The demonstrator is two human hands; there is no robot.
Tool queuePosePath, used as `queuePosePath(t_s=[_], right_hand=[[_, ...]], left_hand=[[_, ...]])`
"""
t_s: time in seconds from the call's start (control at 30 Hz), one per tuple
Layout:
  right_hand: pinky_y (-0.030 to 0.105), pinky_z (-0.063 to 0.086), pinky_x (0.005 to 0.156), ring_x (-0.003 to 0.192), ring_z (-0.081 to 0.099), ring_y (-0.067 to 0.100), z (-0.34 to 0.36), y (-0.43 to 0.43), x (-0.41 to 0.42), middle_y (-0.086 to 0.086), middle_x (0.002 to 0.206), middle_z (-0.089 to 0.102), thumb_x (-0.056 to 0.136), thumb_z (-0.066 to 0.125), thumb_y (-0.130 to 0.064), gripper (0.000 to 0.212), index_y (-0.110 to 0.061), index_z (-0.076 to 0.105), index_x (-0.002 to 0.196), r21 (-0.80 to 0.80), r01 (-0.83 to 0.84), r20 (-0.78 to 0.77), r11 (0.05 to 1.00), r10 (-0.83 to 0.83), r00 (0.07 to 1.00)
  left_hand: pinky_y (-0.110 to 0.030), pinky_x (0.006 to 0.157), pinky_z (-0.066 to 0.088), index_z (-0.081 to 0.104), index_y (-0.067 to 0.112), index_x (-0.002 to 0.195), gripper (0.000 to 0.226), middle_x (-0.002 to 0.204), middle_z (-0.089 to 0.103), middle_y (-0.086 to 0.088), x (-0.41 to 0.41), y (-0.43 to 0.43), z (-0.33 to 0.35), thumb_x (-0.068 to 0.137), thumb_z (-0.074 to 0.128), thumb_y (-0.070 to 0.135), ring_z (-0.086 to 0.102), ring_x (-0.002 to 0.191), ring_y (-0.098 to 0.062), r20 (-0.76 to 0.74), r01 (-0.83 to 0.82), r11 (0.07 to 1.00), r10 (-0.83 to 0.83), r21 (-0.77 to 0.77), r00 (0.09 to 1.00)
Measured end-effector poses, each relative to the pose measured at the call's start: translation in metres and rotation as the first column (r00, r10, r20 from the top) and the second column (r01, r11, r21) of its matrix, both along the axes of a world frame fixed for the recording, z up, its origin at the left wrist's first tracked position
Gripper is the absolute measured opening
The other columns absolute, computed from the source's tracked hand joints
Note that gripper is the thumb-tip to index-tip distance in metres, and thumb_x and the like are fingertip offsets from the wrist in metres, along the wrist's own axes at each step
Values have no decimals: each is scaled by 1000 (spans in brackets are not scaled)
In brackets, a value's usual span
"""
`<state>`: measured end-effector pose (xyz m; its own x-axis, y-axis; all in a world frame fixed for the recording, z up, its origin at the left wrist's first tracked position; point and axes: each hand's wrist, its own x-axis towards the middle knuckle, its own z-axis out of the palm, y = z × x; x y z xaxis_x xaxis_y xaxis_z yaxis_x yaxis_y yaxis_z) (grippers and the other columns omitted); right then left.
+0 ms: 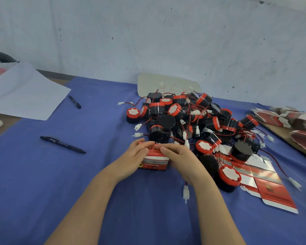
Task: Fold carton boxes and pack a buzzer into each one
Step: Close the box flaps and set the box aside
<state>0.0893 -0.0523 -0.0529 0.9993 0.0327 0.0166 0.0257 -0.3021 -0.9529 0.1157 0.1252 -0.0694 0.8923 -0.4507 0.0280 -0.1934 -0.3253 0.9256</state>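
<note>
A red and white carton box point(155, 162) stands folded on the blue cloth near the middle. My left hand point(135, 156) grips its left side, fingers curled over the top. My right hand point(179, 157) holds its right side, fingers laid across the top flap. Behind and to the right lies a pile of black buzzers point(189, 119) with red rims, red-black wires and white plugs. Flat unfolded cartons point(265, 184) lie fanned at the right, with one buzzer point(229, 177) resting on them. The inside of the box is hidden.
Two black pens point(62, 144) point(75, 102) lie on the blue cloth point(60, 183) at the left. White paper point(23, 92) sits at the far left. More flat cartons point(290, 119) are stacked on a board at the right edge. A loose white plug point(186, 192) lies by my right wrist.
</note>
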Motion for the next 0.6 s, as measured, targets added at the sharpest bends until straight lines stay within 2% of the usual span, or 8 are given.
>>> queuePosePath(t_s=[0.13,0.23,0.3,0.37,0.43,0.5,0.53,0.6], right_hand=[[41,49,99,114,57,21,-3,6,0,0,125,57,97,55,-21,36,-26,49,132,78,64,-92,995,-57,994],[40,48,100,113,57,19,-9,10,-4,1,126,58,97,54,-26,40,-19,47,136,-9,88,-88,996,-89,992],[36,49,98,110,59,17,-11,13,-5,1,123,61,97,53,-27,38,-19,50,134,-48,107,-75,993,-110,991],[31,49,94,108,58,15,-14,16,-4,0,122,61,98,52,-26,37,-19,50,134,-55,134,-63,989,-137,989],[16,46,81,104,56,10,-13,20,-4,-3,121,60,99,49,-25,37,-19,48,135,-83,152,-44,985,-156,987],[5,40,68,101,53,6,-13,26,-8,-5,127,56,101,45,-25,39,-21,45,139,-76,174,-32,982,-177,984],[4,40,69,104,51,5,-13,28,-12,-7,132,53,101,44,-26,41,-23,41,142,-42,190,-26,981,-191,981],[10,42,86,114,48,5,-8,32,-22,-8,140,46,102,43,-27,45,-33,33,145,113,209,10,971,-211,977]], left_hand=[[-15,97,29,19,36,149,48,155,17,11,1,4,0,104,33,33,31,129,-5,-21,9,997,-7,72,1000],[-19,98,31,4,38,152,60,149,32,8,1,4,1,103,37,32,41,122,-7,-86,-29,997,36,77,996],[-11,87,37,-3,39,152,63,138,42,9,-1,0,2,103,36,31,50,108,-1,-100,-52,995,61,89,993],[-5,70,37,-10,32,151,66,126,42,12,-5,-6,3,103,35,30,49,92,5,-114,-117,990,125,78,986],[-14,75,40,3,21,153,61,129,44,7,-11,-17,1,102,37,27,52,99,-4,-119,-240,970,241,28,963],[-19,71,42,38,14,134,36,126,54,-4,-19,-28,-1,99,41,23,55,98,-13,-70,-397,918,394,-22,916],[-18,68,42,45,15,124,26,121,58,-5,-25,-33,0,99,43,23,56,97,-14,-76,-458,886,453,-71,888],[-23,83,45,48,20,130,31,125,58,-1,-32,-43,7,100,44,25,56,109,-16,-162,-489,833,462,-258,872]])
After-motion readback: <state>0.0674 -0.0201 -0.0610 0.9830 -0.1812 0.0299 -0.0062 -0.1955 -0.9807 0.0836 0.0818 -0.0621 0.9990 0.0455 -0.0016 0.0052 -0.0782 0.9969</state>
